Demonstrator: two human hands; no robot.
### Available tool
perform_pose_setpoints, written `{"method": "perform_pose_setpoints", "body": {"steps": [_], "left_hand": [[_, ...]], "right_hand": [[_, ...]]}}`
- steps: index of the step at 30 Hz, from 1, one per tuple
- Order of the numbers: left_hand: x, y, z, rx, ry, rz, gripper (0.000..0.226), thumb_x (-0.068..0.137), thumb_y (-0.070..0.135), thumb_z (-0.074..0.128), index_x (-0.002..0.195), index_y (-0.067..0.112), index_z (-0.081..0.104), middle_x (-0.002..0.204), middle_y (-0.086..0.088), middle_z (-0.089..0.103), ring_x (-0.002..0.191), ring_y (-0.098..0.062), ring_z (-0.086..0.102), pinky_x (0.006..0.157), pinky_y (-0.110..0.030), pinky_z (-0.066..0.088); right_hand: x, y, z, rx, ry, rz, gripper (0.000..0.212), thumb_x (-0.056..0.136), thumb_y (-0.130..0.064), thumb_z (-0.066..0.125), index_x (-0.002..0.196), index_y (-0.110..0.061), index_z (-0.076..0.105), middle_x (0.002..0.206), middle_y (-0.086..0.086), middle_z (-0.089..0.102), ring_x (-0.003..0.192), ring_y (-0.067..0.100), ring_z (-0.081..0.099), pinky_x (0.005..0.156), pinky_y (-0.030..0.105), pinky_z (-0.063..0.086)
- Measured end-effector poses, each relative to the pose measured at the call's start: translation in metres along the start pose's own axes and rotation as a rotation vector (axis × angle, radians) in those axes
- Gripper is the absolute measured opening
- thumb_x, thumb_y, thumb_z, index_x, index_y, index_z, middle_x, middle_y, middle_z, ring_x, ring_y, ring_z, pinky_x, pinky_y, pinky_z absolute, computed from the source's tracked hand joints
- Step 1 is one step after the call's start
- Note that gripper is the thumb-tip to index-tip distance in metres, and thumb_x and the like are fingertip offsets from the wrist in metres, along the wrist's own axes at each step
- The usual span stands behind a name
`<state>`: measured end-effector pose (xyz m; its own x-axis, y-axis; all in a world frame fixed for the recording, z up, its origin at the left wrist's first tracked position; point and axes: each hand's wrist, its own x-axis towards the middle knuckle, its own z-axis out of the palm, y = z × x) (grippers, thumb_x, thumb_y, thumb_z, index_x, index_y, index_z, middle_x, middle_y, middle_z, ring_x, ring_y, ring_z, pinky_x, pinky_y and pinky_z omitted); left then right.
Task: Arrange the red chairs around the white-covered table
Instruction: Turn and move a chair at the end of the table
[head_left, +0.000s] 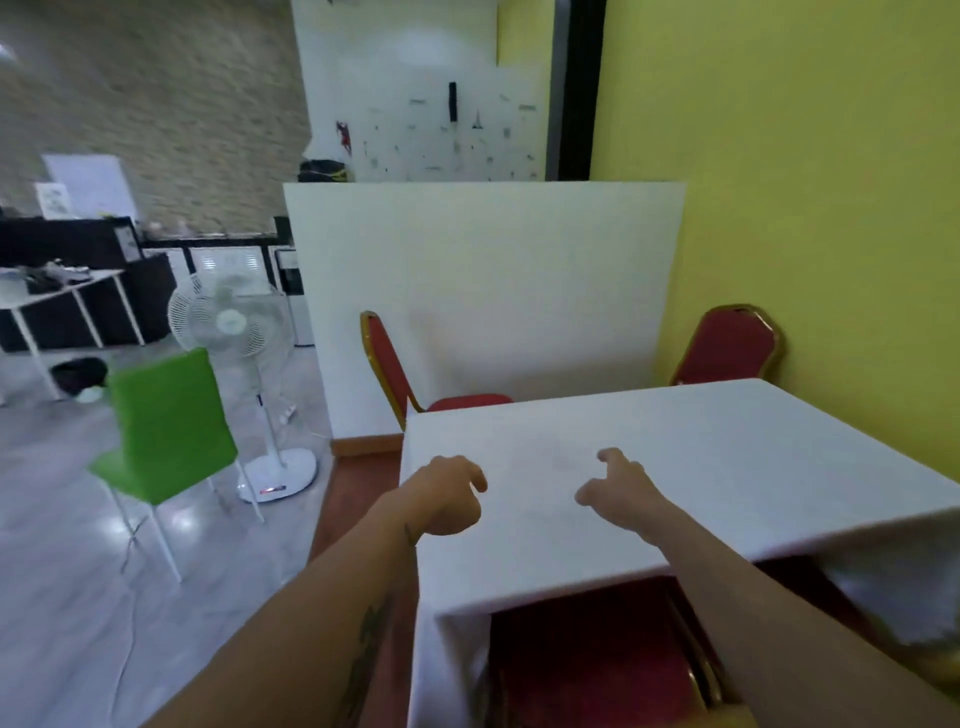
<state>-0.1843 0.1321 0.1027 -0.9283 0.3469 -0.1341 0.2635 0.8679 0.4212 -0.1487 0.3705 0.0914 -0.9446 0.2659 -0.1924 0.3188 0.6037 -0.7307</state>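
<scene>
The white-covered table (727, 441) fills the right half of the view. One red chair (395, 374) with a gold frame stands at its far left corner, seat partly under the table. A second red chair (727, 345) stands at the far side by the yellow wall, only its back showing. A third red chair (587, 670) sits tucked under the near edge, just its seat visible. My left hand (449, 496) hovers over the table's left edge, fingers curled and holding nothing. My right hand (615, 486) hovers over the tabletop, fingers loosely apart.
A green chair (166, 431) stands on the grey floor to the left. Behind it is a white pedestal fan (234, 322). A white partition (483, 291) closes off the back. The yellow wall (810, 182) runs along the right. A white desk (57, 296) stands far left.
</scene>
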Motion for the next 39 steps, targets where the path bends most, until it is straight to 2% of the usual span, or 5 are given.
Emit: {"method": "perform_pose_setpoints", "body": {"steps": [6, 21, 26, 30, 39], "left_hand": [[0.009, -0.097, -0.07, -0.003, 0.144, -0.124, 0.041, 0.086, 0.011, 0.058, 0.122, 0.024, 0.072, 0.13, -0.003, 0.068, 0.111, -0.024, 0.065, 0.098, -0.037, 0.056], [0.203, -0.272, -0.201, -0.004, 0.225, -0.145, 0.033, 0.097, 0.015, 0.053, 0.124, 0.018, 0.071, 0.123, -0.005, 0.072, 0.108, -0.022, 0.067, 0.094, -0.031, 0.053], [0.267, -0.324, -0.23, 0.001, 0.197, -0.165, 0.037, 0.095, 0.014, 0.054, 0.128, 0.019, 0.07, 0.126, -0.006, 0.072, 0.11, -0.023, 0.068, 0.094, -0.031, 0.055], [0.324, -0.365, -0.253, 0.034, 0.15, -0.136, 0.042, 0.094, 0.01, 0.052, 0.133, 0.017, 0.066, 0.131, -0.006, 0.07, 0.117, -0.024, 0.066, 0.101, -0.035, 0.053], [0.478, -0.475, -0.312, 0.101, 0.137, 0.013, 0.043, 0.097, 0.013, 0.05, 0.138, 0.021, 0.062, 0.138, -0.003, 0.065, 0.123, -0.022, 0.061, 0.102, -0.031, 0.048]], "right_hand": [[0.045, -0.084, 0.072, -0.004, -0.006, -0.202, 0.051, 0.088, -0.008, 0.063, 0.138, -0.014, 0.06, 0.145, 0.014, 0.054, 0.106, 0.019, 0.052, 0.075, 0.029, 0.043], [0.283, -0.238, 0.209, 0.028, -0.026, -0.28, 0.035, 0.09, -0.002, 0.064, 0.122, -0.014, 0.067, 0.115, 0.001, 0.062, 0.114, 0.023, 0.061, 0.078, 0.024, 0.044], [0.349, -0.293, 0.238, -0.011, -0.079, -0.281, 0.019, 0.093, 0.0, 0.061, 0.099, -0.018, 0.061, 0.081, -0.018, 0.059, 0.076, -0.002, 0.053, 0.063, 0.011, 0.042], [0.41, -0.324, 0.274, -0.052, -0.099, -0.272, 0.032, 0.097, -0.009, 0.058, 0.128, -0.013, 0.063, 0.113, 0.001, 0.066, 0.091, 0.009, 0.059, 0.074, 0.023, 0.055], [0.54, -0.402, 0.334, -0.113, -0.118, -0.145, 0.051, 0.097, -0.009, 0.061, 0.147, -0.011, 0.051, 0.139, 0.012, 0.055, 0.11, 0.021, 0.053, 0.061, 0.018, 0.043]]}}
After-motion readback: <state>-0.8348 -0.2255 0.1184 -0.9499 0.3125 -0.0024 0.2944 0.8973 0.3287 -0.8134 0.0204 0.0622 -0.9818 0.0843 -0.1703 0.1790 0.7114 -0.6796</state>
